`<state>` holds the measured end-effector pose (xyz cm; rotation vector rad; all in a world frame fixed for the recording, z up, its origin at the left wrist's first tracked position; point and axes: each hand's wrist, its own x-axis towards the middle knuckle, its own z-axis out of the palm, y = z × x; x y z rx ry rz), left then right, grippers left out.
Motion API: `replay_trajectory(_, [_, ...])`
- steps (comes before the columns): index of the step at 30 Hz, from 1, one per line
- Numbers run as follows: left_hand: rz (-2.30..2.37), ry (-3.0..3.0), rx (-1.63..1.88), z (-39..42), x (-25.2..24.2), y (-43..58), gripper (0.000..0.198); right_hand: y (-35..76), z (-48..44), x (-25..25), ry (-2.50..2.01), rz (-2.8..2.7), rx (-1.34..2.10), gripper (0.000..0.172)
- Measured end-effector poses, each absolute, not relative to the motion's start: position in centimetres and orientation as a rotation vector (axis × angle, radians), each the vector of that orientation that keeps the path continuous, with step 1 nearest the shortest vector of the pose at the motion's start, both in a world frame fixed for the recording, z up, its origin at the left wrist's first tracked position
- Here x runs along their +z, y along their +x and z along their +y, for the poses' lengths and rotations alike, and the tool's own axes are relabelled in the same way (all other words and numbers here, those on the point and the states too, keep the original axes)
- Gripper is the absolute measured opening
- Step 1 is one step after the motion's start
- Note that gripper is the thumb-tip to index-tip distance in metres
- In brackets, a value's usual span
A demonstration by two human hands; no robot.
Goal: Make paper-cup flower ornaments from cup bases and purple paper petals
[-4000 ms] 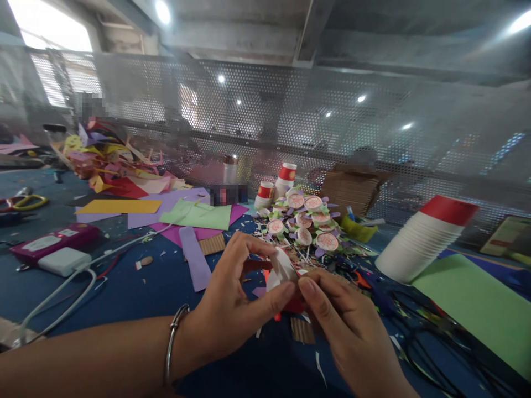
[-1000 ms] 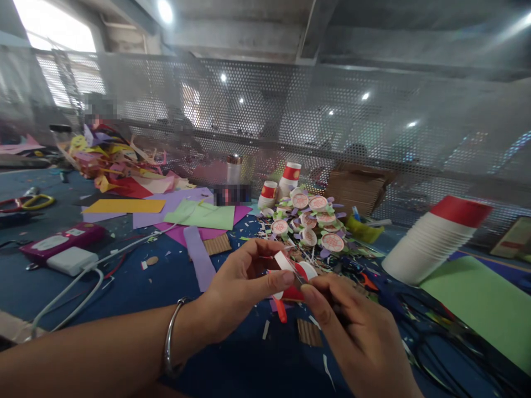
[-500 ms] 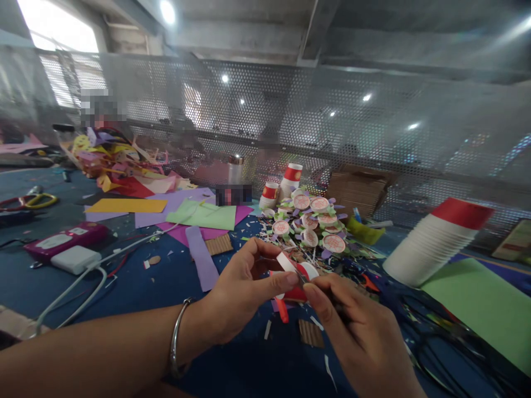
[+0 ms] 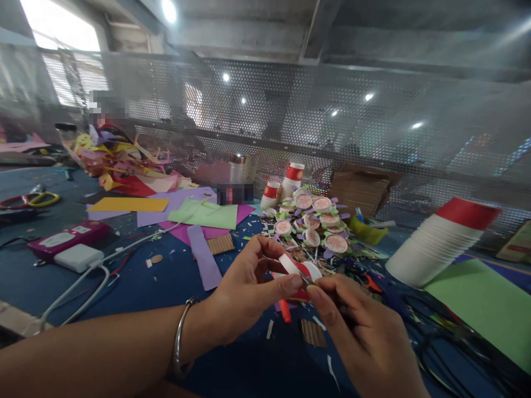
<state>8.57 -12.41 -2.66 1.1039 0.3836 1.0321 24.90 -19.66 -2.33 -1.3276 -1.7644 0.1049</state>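
My left hand (image 4: 259,282), a silver bangle on its wrist, pinches a narrow white paper strip (image 4: 289,264) between thumb and fingers. Close against it, my right hand (image 4: 359,320) is closed round a small tool whose thin metal tip (image 4: 306,279) meets the strip. The rest of that tool is hidden in the hand, so its kind cannot be told. Just behind and below the fingers lie red and white paper pieces (image 4: 313,271) and a red stick-like object (image 4: 285,311). Beyond the hands is a heap of round printed paper discs (image 4: 312,237) with green and purple bits.
A stack of paper cups (image 4: 431,249) leans at the right by a green sheet (image 4: 485,309) and black cables. Left are coloured paper sheets (image 4: 203,213), a purple device (image 4: 68,240), a white adapter (image 4: 78,257) and scissors (image 4: 45,200). A perforated screen (image 4: 257,110) stands behind.
Both hands keep nearly the same pose, with the metal tip still at the white strip. The whole view has shifted very slightly.
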Motion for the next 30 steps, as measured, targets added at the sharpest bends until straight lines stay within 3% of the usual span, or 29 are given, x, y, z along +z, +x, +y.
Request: replay_trajectory(30, [0.29, 1.223, 1.125, -12.41, -2.68, 8.61, 0.046, 25.12, -19.91, -2.06, -1.334, -1.83, 0.036, 0.027])
